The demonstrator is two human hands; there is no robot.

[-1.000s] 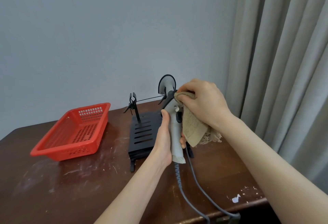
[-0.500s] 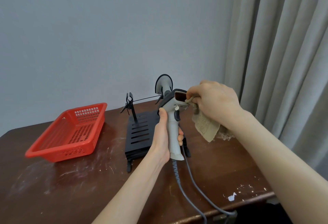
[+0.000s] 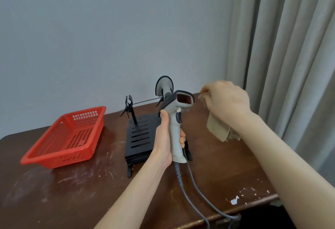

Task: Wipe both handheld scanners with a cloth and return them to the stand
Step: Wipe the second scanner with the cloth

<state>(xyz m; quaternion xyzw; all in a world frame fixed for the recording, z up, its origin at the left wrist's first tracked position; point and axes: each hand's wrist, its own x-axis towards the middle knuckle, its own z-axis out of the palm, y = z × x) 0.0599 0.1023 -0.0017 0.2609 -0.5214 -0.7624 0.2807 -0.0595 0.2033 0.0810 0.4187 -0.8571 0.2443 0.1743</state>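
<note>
Scuffed brown table (image 3: 54, 192) below, left hand (image 3: 163, 141) curls round the scanner (image 3: 176, 119) upright before the stand (image 3: 139, 134), right hand (image 3: 226, 100) pinching the cloth (image 3: 217, 129) just beside its head: mid-wipe, I judge, so next lay cloth on it.

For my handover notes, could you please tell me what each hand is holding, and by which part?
The left hand grips the scanner by its handle; the right hand holds the cloth by its upper end.
</note>
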